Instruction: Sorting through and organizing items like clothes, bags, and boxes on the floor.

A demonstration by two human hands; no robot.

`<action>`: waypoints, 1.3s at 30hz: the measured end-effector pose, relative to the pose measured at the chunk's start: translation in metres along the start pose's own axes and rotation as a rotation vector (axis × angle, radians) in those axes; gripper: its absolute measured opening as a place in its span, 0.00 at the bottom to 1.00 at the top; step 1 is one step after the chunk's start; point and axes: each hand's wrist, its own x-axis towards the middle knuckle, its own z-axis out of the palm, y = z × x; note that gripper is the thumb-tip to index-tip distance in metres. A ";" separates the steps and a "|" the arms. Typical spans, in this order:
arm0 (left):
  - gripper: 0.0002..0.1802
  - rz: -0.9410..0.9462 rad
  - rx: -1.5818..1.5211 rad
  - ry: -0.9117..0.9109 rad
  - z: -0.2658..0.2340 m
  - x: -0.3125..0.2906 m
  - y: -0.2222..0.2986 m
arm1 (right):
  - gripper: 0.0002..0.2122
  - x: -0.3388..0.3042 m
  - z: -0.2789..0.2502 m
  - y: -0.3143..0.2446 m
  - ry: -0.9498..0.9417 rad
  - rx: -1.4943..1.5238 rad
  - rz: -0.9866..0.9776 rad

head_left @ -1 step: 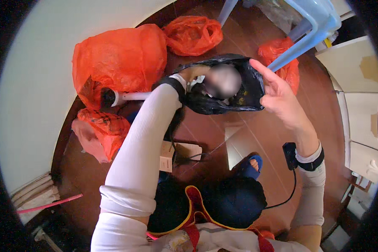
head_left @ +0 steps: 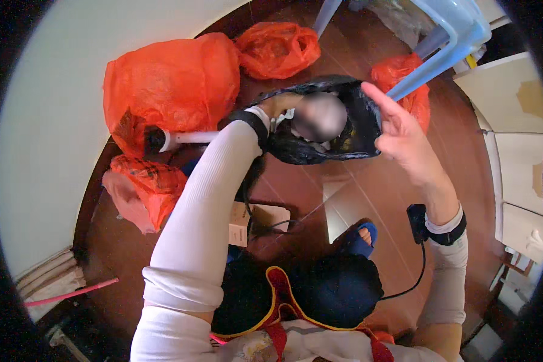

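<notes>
A black plastic bag (head_left: 301, 154) hangs with its mouth open in front of me. My left hand (head_left: 282, 105) reaches into it from the left side. A blurred patch covers the fingers and whatever lies beside them, so I cannot make out their grip. Something small and white (head_left: 282, 119) shows by that wrist. On the right, my right hand (head_left: 402, 130) holds the bag's rim, its index finger stretched along the edge and the other fingers curled in. Dark contents with yellowish flecks show inside the bag, too unclear to name.
A large orange bag (head_left: 175, 78) and a smaller one (head_left: 277, 48) lie beyond my left arm; another orange bag (head_left: 148, 187) sits nearer. A light-blue plastic stool (head_left: 458, 36) stands at far right. An opened carton (head_left: 271, 217) rests on the brown tiles near my feet.
</notes>
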 end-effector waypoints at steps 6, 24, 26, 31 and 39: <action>0.30 0.126 1.104 0.504 0.039 -0.007 0.043 | 0.34 0.004 -0.011 0.002 0.120 -0.138 0.033; 0.31 -0.087 1.114 -0.077 0.017 0.054 0.024 | 0.34 0.004 -0.008 0.006 0.157 0.006 0.003; 0.30 -0.089 1.120 -0.087 0.016 0.048 0.023 | 0.34 0.008 -0.008 0.003 0.164 -0.023 -0.009; 0.29 -0.011 1.315 0.004 0.008 0.030 0.049 | 0.33 0.014 -0.007 0.002 0.171 -0.114 -0.056; 0.37 -0.046 1.318 0.084 0.083 -0.007 0.052 | 0.33 0.019 0.000 0.000 0.199 -0.080 -0.088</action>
